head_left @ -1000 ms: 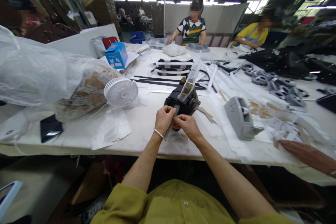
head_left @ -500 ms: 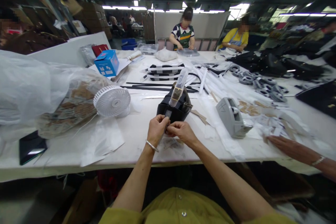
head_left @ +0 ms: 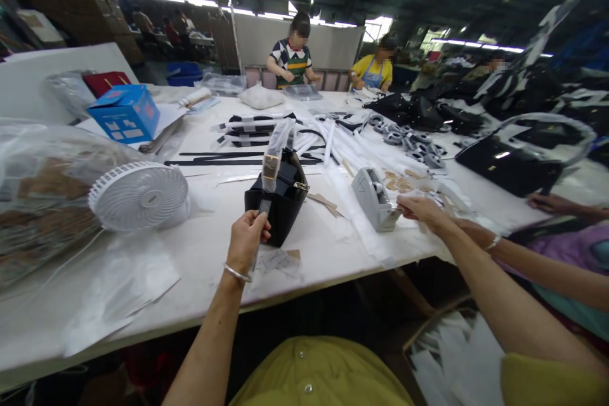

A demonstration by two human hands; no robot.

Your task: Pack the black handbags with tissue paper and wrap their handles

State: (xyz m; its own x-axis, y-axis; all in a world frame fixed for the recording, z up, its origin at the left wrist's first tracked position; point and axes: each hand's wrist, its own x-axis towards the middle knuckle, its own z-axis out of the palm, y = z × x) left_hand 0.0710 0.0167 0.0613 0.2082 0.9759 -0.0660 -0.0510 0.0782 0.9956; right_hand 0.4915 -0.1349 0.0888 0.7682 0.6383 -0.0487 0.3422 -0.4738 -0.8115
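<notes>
A black handbag [head_left: 285, 206] stands on the white table in front of me, its handle [head_left: 278, 152] wrapped in clear plastic, with gold-coloured buckles. My left hand [head_left: 248, 235] is closed on the dark strap end at the lower part of that handle. To the right, my right hand [head_left: 421, 210] is at the front end of a grey tape dispenser [head_left: 373, 200]. Its thumb and fingers are pinched together there; whatever lies between them is too small to make out.
A white fan [head_left: 140, 196] stands at left, near a blue box [head_left: 124, 113] and a plastic bag of brown pieces. Wrapped straps [head_left: 257, 130] and grey rolls [head_left: 404, 139] lie farther back. A co-worker's arm [head_left: 537, 260] reaches in from the right, near another black bag [head_left: 516, 162].
My right hand has left the handle and moved right to the tape dispenser. My left hand still holds the strap end. The view has turned right.
</notes>
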